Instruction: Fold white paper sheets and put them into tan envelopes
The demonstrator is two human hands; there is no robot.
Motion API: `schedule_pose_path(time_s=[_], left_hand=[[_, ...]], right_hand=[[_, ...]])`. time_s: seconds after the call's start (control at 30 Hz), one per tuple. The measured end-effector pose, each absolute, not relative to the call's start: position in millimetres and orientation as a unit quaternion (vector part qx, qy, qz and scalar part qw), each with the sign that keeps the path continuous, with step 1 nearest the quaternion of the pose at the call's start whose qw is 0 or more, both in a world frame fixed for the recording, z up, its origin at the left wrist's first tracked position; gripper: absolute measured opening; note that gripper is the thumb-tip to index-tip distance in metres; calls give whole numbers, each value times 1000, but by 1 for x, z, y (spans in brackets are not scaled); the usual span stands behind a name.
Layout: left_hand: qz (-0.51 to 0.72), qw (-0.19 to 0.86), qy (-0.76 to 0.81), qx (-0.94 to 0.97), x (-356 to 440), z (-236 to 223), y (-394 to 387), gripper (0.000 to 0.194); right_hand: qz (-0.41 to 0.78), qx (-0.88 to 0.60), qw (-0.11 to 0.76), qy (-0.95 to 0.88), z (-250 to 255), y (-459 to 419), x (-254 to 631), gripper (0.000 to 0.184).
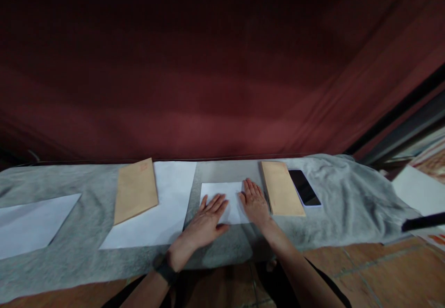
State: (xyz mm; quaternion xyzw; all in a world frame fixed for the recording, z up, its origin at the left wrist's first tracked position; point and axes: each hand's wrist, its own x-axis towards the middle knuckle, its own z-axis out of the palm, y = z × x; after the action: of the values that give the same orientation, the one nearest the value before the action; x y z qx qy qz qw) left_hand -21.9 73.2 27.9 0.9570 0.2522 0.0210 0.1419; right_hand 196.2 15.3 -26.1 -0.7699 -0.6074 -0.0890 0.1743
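A small white sheet of paper (233, 193), perhaps folded, lies flat on the grey cloth in front of me. My left hand (207, 219) rests on its left part, fingers stretched out and slightly spread. On the right edge of the same paper lies my right hand (255, 202), palm down with its fingers extended. Just right of that hand is a stack of brown envelopes (283, 190). Left of my left hand, a large white sheet (170, 215) lies under another brown envelope (135, 192) set at an angle.
A grey cloth (351, 201) covers the narrow table. Beside the envelopes lies a dark-screened phone (306, 188). More white paper (34, 224) is at the far left. A dark red curtain (222, 81) hangs behind. Tiled floor (392, 271) shows below the front edge.
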Motion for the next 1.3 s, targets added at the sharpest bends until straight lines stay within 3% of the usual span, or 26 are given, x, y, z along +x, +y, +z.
schedule_pose_path(time_s=[0.23,0.4,0.63,0.83,0.9,1.03,1.17,1.3], left_hand=[[1,148,257,955,-32,35,66,69],[41,157,276,947,-43,32,77,73],[269,296,425,812,-53,41,124,20],[430,501,425,619,-41,62,129,42],[449,540,423,572,-37,64,127,48],[436,540,462,551,-31,58,126,48],[336,567,493,568,-25,35,124,64],[301,432,501,687,-24,13,126,81]], right_hand=[[-37,-768,179,-613,-18,18,208,47],[5,-761,180,-623,-16,18,214,53],[169,-718,316,-597,-1,19,236,59],[337,-633,402,-569,28,13,242,33],[403,-606,449,-517,32,13,236,33],[430,-623,492,-429,27,16,224,45],[360,-705,448,-416,12,18,224,37],[330,-743,403,-420,6,13,228,21]])
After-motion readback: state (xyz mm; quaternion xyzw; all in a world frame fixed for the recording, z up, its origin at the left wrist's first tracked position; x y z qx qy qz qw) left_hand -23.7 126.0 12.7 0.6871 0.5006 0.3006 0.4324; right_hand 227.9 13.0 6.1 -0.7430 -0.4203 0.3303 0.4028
